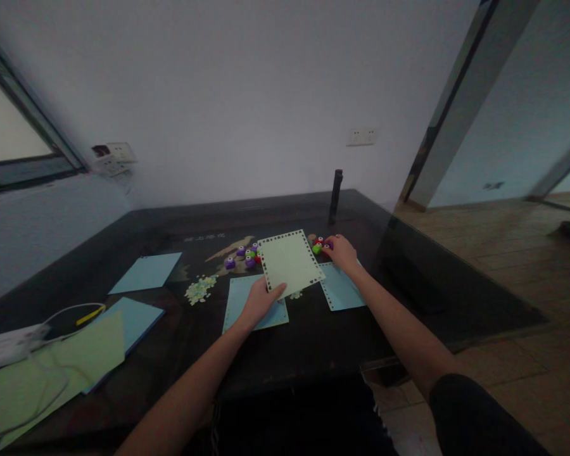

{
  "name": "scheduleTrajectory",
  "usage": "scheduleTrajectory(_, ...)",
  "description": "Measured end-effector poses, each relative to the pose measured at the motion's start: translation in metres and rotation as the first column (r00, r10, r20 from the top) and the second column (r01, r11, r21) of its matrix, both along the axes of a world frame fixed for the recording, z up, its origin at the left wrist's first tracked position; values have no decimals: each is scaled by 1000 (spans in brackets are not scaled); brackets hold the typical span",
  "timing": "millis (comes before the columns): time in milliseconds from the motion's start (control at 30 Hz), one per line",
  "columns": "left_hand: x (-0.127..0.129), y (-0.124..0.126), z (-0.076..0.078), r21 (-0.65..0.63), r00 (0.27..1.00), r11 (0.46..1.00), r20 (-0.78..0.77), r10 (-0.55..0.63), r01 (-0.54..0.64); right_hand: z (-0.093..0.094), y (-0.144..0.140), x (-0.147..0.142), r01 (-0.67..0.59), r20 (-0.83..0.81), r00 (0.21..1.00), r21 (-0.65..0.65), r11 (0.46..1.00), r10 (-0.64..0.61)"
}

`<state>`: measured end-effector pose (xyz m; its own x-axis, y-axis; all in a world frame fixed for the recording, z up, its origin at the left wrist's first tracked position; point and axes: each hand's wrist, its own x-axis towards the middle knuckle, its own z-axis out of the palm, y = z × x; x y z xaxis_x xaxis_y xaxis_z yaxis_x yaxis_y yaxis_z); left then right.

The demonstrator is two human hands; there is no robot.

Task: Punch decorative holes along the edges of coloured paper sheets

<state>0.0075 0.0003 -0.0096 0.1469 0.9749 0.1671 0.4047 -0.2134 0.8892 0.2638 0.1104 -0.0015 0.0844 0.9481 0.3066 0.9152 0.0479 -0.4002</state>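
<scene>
My left hand [261,301] grips the lower edge of a pale green sheet of paper [289,259], thumb on top. Punched shapes run along the sheet's left, top and right edges, and it is tilted above the table. My right hand [342,252] has its fingers closed on a small purple craft punch [329,245]. Beside it sit a red punch [318,240] and a green punch [317,249]. Under my left hand lies a blue sheet [237,297] with holes at its edges. Another punched blue sheet [339,291] lies below my right hand.
Several more punches [241,251] stand left of the held sheet, near a pile of paper bits [200,289]. Blue paper [147,272] and green paper [76,354] lie left, by a white power strip [9,345] with a cable. A black upright object [335,196] stands behind.
</scene>
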Motion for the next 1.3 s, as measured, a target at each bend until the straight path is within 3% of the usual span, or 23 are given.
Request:
scheduleTrajectory(100, 1, -1, 1, -13, 1000, 1000, 13, -19, 19, 14, -10, -3, -139, -200, 970, 13, 990, 139)
scheduleTrajectory(167, 2, -2, 0, -36, 999, 999, 23, -37, 38, 19, -19, -8, -322, -441, 856, -47, 946, 270)
scheduleTrajectory(233, 2, -2, -1, -52, 997, 997, 41, -58, 60, 21, -28, -14, -461, -636, 706, -77, 884, 313)
scheduleTrajectory(333, 1, 0, -3, -23, 996, 998, 73, -50, 52, 20, -40, -20, -486, -776, 574, -65, 871, 262)
scheduleTrajectory(467, 0, 4, 2, 9, 989, 1000, 145, 24, -26, 25, -50, -16, -450, -832, 508, -35, 892, 224)
scheduleTrajectory(633, 15, 10, 21, 49, 978, 997, 204, 53, -64, 33, -56, 7, -368, -781, 588, -25, 930, 212)
scheduleTrajectory(833, 62, 21, 39, 159, 992, 984, 108, 58, -75, 25, -60, 55, -178, -755, 643, 16, 984, 129)
scheduleTrajectory(1033, 105, 23, 22, 111, 968, 990, -245, -55, 84, 1, -71, 98, -61, -602, 798, -43, 997, 23)
scheduleTrajectory(1167, 111, 22, 8, 88, 929, 991, -365, -61, 100, -15, -74, 103, -48, -524, 852, -121, 992, -23)
scheduleTrajectory(1300, 107, 23, 4, 70, 901, 991, -427, -70, 110, -19, -71, 100, -51, -436, 899, -166, 985, -27)
